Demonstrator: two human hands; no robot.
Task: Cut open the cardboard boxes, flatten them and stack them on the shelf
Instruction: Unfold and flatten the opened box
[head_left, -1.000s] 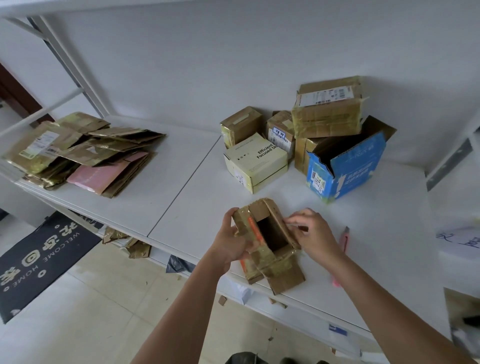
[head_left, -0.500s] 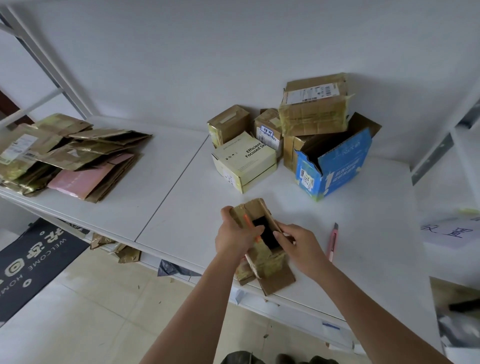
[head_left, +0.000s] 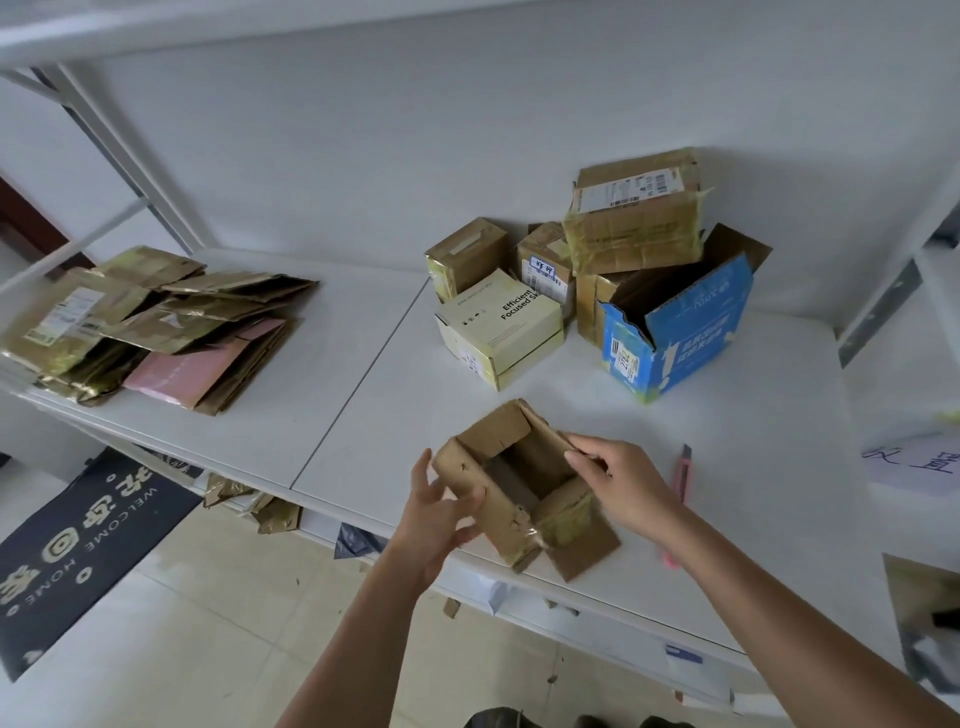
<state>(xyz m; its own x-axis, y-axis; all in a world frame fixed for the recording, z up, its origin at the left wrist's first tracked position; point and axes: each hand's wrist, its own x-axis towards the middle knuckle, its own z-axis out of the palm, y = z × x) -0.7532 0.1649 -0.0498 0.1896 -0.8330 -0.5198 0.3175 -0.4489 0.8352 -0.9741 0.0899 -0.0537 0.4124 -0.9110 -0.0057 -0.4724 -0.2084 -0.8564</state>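
Opened small cardboard box at shelf front edge. Left hand fingers spread against near wall; right hand pinching far flap. Probably light, creased, tape-slick; best gripped at opposite corners to collapse.

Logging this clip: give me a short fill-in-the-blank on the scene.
1. The pile of flattened cardboard boxes lies at the ____ end of the white shelf.
2. The pink utility knife lies beside the ____ hand.
3. The open-topped printed carton is ____.

Missing words: left; right; blue
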